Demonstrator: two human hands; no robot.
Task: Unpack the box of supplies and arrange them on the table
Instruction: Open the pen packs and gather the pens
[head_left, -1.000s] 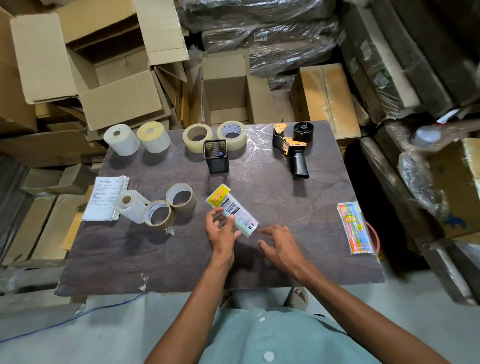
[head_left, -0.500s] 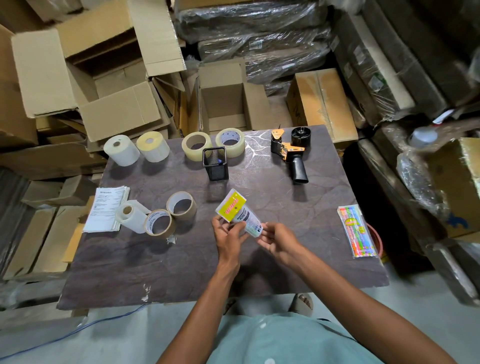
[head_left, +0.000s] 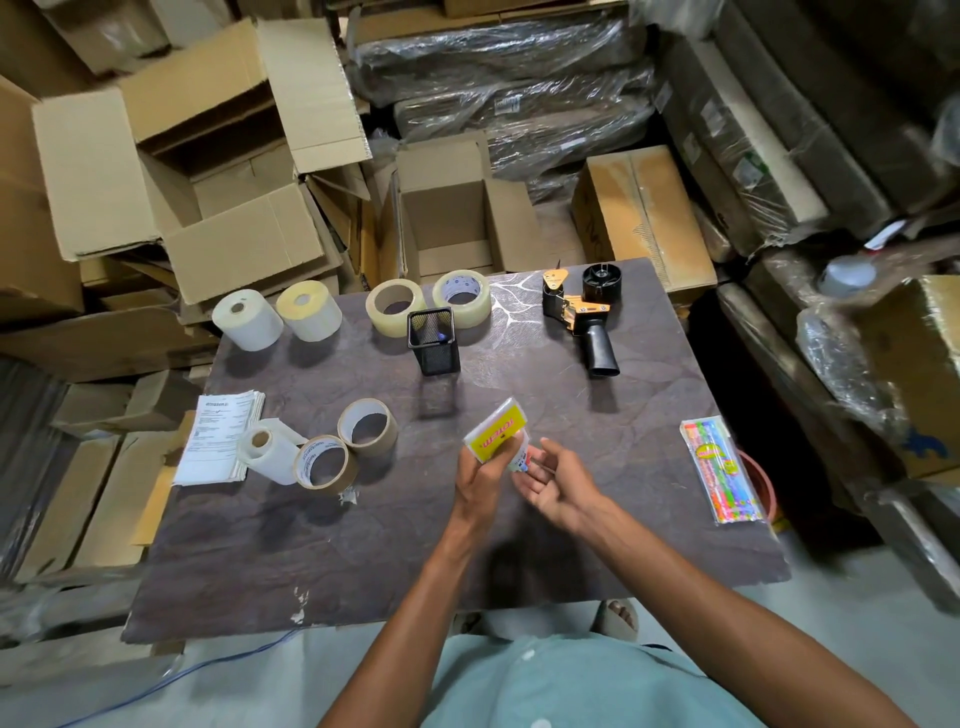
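Above the middle of the dark table (head_left: 363, 561), my left hand (head_left: 478, 478) grips a small yellow and white packet (head_left: 496, 434), tilted up off the surface. My right hand (head_left: 553, 480) is right beside it, palm up, fingertips touching the packet's lower white end. A black mesh pen holder (head_left: 434, 340) stands behind the packet. Two clear tape rolls (head_left: 397, 306) sit at the back, two white label rolls (head_left: 249, 319) at the back left. Two brown tape rolls (head_left: 366, 426) and a paper roll (head_left: 270, 452) lie left of my hands.
A tape dispenser gun (head_left: 584, 317) lies at the back right. A pack of coloured pens (head_left: 722, 470) sits at the right edge. A stack of printed sheets (head_left: 221, 436) overhangs the left edge. An open cardboard box (head_left: 452, 218) and other boxes crowd behind the table.
The packet lay flat on the table under my left hand; both hands have lifted it and tilted it upright. My right hand moved in from the table to its lower end.
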